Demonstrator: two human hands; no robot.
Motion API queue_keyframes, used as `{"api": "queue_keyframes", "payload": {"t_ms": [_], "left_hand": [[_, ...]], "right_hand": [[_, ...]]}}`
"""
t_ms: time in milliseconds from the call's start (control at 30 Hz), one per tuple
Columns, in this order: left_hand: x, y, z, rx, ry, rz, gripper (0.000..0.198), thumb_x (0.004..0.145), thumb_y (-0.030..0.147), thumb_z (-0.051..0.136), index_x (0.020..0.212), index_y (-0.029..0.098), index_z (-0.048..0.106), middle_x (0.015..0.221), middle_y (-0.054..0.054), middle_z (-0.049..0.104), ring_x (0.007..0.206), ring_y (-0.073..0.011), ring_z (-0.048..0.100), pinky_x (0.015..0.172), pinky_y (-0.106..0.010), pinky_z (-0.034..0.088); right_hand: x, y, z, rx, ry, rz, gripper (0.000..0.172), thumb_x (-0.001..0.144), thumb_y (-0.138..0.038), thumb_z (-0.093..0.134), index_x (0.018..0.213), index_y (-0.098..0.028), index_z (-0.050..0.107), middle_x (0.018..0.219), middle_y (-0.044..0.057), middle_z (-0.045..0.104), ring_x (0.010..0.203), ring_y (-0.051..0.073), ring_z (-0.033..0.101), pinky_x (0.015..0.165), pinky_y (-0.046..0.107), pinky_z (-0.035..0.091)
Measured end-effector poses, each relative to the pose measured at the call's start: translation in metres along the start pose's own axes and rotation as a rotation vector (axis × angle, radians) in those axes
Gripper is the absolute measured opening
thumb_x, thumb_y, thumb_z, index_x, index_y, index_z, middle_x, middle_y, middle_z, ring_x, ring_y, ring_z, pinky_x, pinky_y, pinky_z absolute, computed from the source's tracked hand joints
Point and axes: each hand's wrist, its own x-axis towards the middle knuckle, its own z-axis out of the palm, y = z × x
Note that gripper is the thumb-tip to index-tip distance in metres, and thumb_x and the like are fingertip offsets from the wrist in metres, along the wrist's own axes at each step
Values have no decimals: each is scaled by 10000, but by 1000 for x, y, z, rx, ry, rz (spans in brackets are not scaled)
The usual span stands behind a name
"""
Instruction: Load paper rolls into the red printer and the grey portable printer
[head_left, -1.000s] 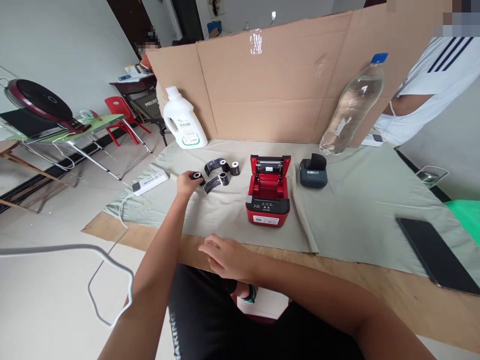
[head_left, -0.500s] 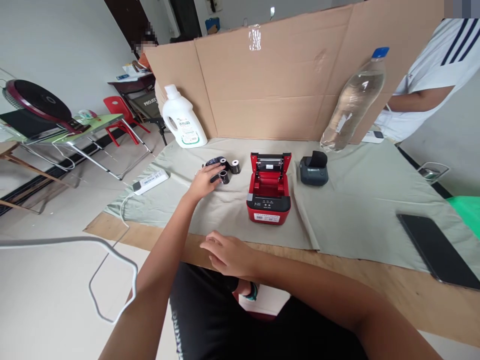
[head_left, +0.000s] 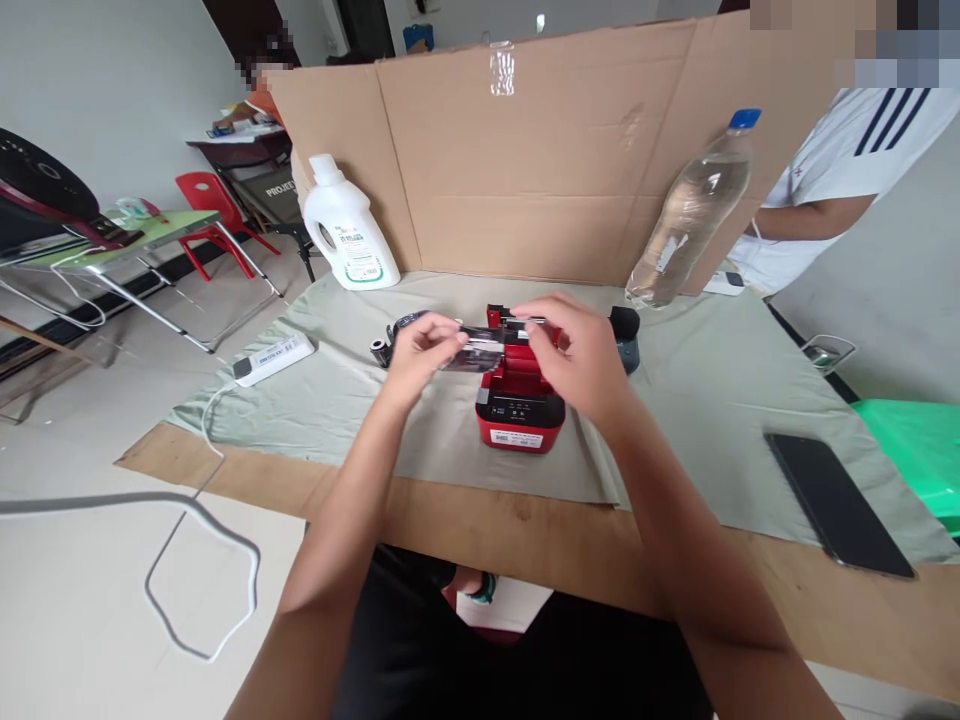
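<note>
A dark glossy strip, like a piece of ribbon roll, is pinched between the thumb and fingers of my left hand. My right hand hovers just right of its end, thumb and forefinger apart. Below and between the hands stands a red label printer with its lid raised; my right hand covers part of the lid. Left of my left hand sits a small black roll with a white core. A dark coiled item is partly hidden behind that hand.
A dark grey small printer is half hidden behind my right hand. A white jug and a water bottle stand before a cardboard panel. A power strip lies left, a black phone right. Another person is beyond.
My left hand has lifted a dark strip from among the rolls and moved right. My right hand has risen from the table's front edge to beside it. The view has shifted slightly.
</note>
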Motion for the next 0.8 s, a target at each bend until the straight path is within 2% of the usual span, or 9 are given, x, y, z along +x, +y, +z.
{"api": "queue_keyframes", "payload": {"t_ms": [67,133,233,367,467,567,633,700,800], "left_hand": [[-4,-8,29,-55,-41,3,395,710,509,879,849,189,694,761,-4,709,652,-132,635,646,-273,515],[-8,-20,50,-62,-60,1,370,717,490,878,817,189,689,743,-2,701,656,-138,630,646,-282,506],[-13,-34,62,-24,-47,1,309,738,447,863,790,190,699,743,-5,693,661,-141,608,646,-289,480],[-14,-40,60,68,-19,16,256,733,420,846,757,199,720,753,-4,686,704,-145,583,688,-294,462],[-14,-38,58,95,-54,-28,262,744,446,825,757,206,721,758,-1,680,726,-155,582,724,-307,472],[-18,-32,52,196,-70,1,267,823,481,756,818,215,741,832,-22,712,825,-192,611,827,-351,487],[-23,-26,45,295,-118,122,272,917,478,658,906,228,764,954,-46,735,958,-222,620,941,-391,465],[-30,-21,38,358,-222,266,262,961,441,607,995,241,773,1076,-60,733,1079,-241,600,1027,-416,427],[-35,-19,34,380,-327,366,165,926,347,648,971,235,762,1058,-62,734,1063,-244,587,1005,-415,443]], "right_hand": [[3,15,-16,-2,-220,8,449,908,-69,471,1210,-266,739,1144,54,702,1002,240,656,904,387,507],[-1,29,-22,-13,-408,38,538,828,-21,491,1222,-279,752,1152,50,725,997,247,664,880,384,502],[-8,43,-19,-12,-499,92,533,787,-14,531,1182,-283,769,1125,42,754,992,254,674,833,359,487],[-8,47,-3,-46,-545,155,281,848,-100,612,1046,-229,765,959,30,766,827,210,659,726,310,433],[-5,46,7,-113,-566,201,127,890,-156,625,955,-178,732,848,34,737,755,182,625,675,289,387],[-3,46,10,-183,-595,197,150,927,-158,577,907,-171,725,838,40,733,767,178,624,699,288,384],[-3,48,11,-267,-607,199,178,937,-162,562,906,-183,736,864,51,739,818,198,635,747,300,397],[-3,51,13,-384,-617,214,205,941,-163,553,940,-199,754,917,73,747,915,238,641,814,328,405],[-2,56,19,-490,-637,243,253,940,-159,538,978,-224,780,984,93,758,1020,282,631,881,373,400]]}}
